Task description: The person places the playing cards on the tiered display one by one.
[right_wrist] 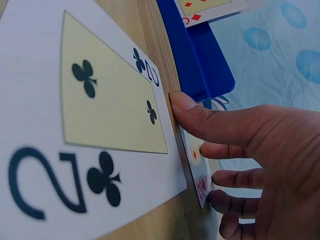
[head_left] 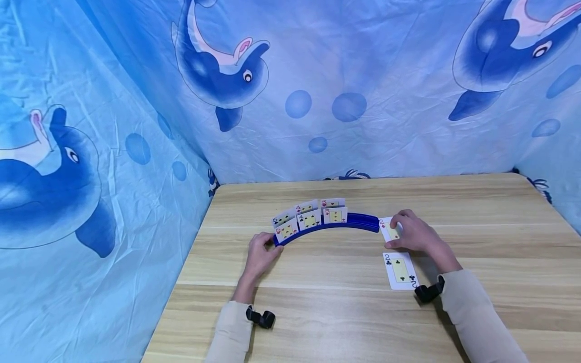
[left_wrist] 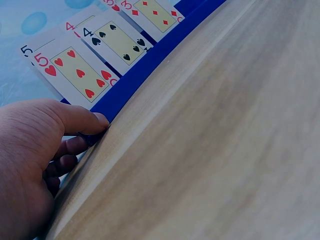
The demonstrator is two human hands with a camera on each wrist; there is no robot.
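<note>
A curved blue card holder (head_left: pixel 338 224) stood on the wooden table (head_left: pixel 327 312), and everything else lay in relation to it. The left hand (head_left: pixel 263 252) gripped the holder's left end: in the left wrist view the thumb (left_wrist: pixel 82 119) pressed on the front edge of the blue rail (left_wrist: pixel 135 85) while the other fingers curled beneath it.

Cards stood upright in the holder's left half, in two rows. The front row showed a five of hearts (left_wrist: pixel 75 70) nearest the left hand, then a four of spades (left_wrist: pixel 117 42), then a three of diamonds (left_wrist: pixel 152 12). Behind these stood further cards (head_left: pixel 313 205), only partly visible: a black five, a red four and another red card whose rank could not be read. The holder's right half carried no cards.

Just off the holder's right end, the right hand (head_left: pixel 415 234) pinched a red two (head_left: pixel 389 231), thumb on one side and fingers curled on the other. Its suit looked like diamonds in the right wrist view, where the card (right_wrist: pixel 197 167) was seen nearly edge-on and lifted on its side off the table.

In front of that hand, nearer the person than the holder's right end, a two of clubs (head_left: pixel 400 270) lay flat and face up on the table, close to the red two but untouched by either hand.
</note>
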